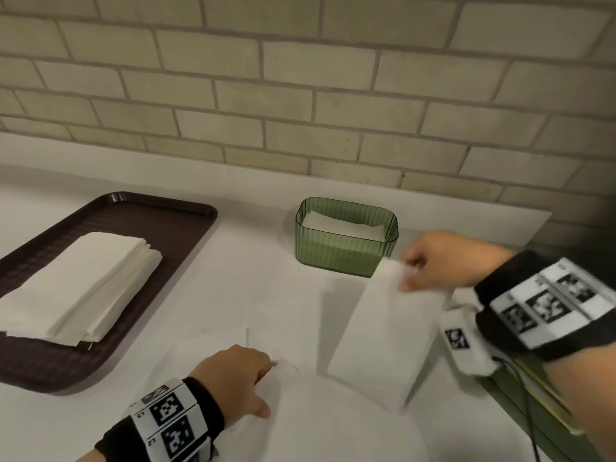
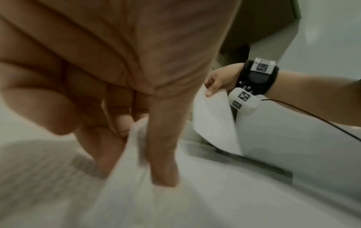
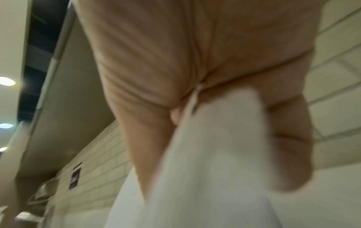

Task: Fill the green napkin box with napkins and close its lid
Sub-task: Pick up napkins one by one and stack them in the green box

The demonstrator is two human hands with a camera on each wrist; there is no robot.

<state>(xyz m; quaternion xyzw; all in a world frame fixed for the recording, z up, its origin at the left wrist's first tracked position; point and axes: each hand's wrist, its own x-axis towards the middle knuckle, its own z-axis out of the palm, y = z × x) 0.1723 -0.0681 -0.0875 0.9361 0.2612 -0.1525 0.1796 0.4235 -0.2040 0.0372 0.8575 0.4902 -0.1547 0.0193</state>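
The green ribbed napkin box stands open on the white counter near the brick wall, with white napkins inside. My right hand pinches the top edge of a folded white napkin that hangs just in front of the box, also seen as the napkin and the napkin. My left hand grips another white napkin low over the counter near me; in the left wrist view the napkin passes between thumb and fingers. A green lid-like piece lies at the right edge, partly hidden by my right arm.
A dark brown tray at the left holds a stack of white napkins. The brick wall runs behind the counter. A cable hangs from my right wrist device.
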